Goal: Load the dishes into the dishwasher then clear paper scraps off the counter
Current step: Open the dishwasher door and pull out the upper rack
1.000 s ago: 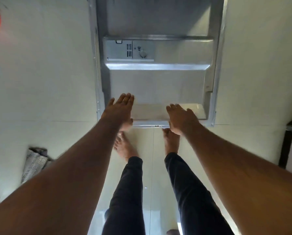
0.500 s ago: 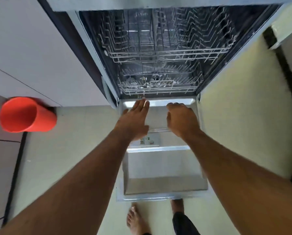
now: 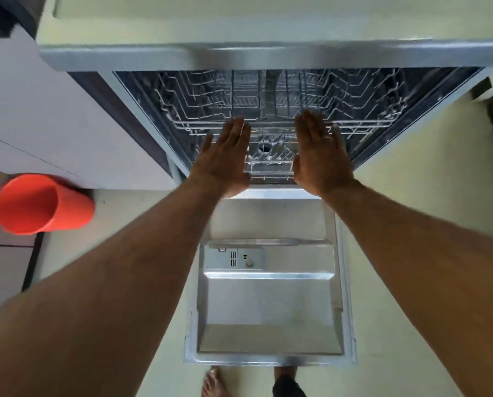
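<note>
The dishwasher stands open in front of me, its steel door (image 3: 268, 305) lying flat and low. Inside I see an upper wire rack (image 3: 368, 110) and a lower wire rack (image 3: 271, 164), both without dishes. My left hand (image 3: 225, 159) and my right hand (image 3: 319, 156) reach side by side toward the front of the racks, fingers straight and together, palms facing each other, holding nothing. No dishes or paper scraps are in view.
An orange plastic bin (image 3: 39, 204) stands on the floor at the left, beside a white cabinet (image 3: 53, 124). The pale counter edge (image 3: 239, 30) runs above the dishwasher. My bare feet (image 3: 213, 382) show below the door's front edge.
The door came down from my hands to lie fully flat. Both hands then left the door's inner face and moved forward and up toward the racks.
</note>
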The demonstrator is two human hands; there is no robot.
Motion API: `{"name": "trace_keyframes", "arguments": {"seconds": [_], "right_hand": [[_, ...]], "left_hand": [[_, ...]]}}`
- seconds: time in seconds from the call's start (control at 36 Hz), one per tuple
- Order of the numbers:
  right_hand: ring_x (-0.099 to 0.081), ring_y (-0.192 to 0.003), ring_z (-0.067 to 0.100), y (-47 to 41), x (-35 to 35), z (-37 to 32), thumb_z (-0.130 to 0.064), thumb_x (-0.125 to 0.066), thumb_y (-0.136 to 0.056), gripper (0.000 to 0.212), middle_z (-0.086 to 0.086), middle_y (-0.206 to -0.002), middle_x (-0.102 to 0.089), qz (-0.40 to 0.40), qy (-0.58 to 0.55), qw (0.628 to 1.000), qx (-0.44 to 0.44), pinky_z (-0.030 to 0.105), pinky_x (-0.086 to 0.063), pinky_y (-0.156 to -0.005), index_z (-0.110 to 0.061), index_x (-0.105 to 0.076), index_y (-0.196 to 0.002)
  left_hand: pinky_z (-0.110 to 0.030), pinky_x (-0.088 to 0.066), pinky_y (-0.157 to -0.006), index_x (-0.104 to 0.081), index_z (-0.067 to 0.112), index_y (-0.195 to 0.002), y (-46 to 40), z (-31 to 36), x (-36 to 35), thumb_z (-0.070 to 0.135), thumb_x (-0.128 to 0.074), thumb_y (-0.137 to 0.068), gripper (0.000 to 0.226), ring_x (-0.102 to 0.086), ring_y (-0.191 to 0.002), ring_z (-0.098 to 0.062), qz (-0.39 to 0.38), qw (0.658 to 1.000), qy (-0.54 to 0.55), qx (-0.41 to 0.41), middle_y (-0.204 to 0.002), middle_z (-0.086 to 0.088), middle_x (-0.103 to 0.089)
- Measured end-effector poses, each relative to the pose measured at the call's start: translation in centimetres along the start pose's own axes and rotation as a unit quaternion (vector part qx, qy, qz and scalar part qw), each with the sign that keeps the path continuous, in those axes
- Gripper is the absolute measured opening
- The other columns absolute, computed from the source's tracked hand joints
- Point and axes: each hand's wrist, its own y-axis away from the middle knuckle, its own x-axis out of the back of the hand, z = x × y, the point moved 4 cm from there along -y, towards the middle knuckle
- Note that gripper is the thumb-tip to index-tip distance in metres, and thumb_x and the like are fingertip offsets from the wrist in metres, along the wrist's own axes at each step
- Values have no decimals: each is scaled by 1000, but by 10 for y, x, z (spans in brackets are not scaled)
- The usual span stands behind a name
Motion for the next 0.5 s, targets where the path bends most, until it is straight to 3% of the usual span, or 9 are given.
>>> {"name": "trace_keyframes", "arguments": {"seconds": [0.17, 0.31, 0.5], "right_hand": [[-17, -153, 32, -4, -3, 3, -14, -60, -85, 85, 16, -163, -24, 12, 3, 1000, 16, 54, -19, -122, -4, -17, -158], [-15, -153, 31, -3, -2, 4, -13, -58, -85, 85, 15, -164, -21, 7, -4, 1000, 15, 50, -11, -122, -5, -16, -158], [-33, -144, 35, 2, 4, 5, -15, -66, -77, 86, 16, -153, -38, 7, 3, 1000, 15, 52, -21, -122, -3, -29, -153]], "left_hand": [[-51, 1, -124, 14, 15, -158, -21, 0, -1, 38, -65, -92, 105, 19, -152, -20, -17, 1000, 3, 18, -166, -4, 21], [-51, 2, -123, 15, 17, -158, -32, -3, -2, 35, -67, -91, 107, 14, -153, -21, -35, 998, 15, 42, -167, -2, 17], [-54, -8, -124, -6, 15, -161, -24, 9, 0, 30, -71, -88, 99, -2, -155, -23, 4, 998, 21, 52, -168, -5, -8]]}}
